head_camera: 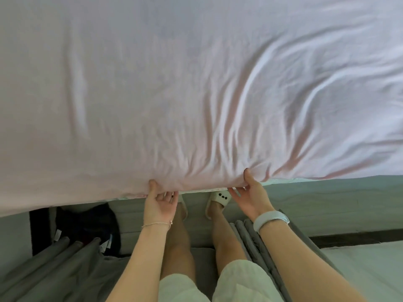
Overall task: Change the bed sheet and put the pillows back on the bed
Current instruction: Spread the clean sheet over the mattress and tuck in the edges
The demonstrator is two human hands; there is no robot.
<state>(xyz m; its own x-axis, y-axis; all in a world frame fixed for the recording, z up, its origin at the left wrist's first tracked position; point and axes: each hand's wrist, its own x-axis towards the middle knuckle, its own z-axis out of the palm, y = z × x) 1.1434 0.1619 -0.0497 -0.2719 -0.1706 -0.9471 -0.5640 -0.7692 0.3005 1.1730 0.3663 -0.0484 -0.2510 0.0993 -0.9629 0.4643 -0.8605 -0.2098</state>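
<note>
Pale pink bed sheet (196,83) fills my view from 9 through 3 o'clock, smooth leftward, creased in fanning folds toward 3. My left hand (160,203) and right hand (250,197) each pinch its near hem, thumbs on top, above the mattress edge (327,192).
</note>
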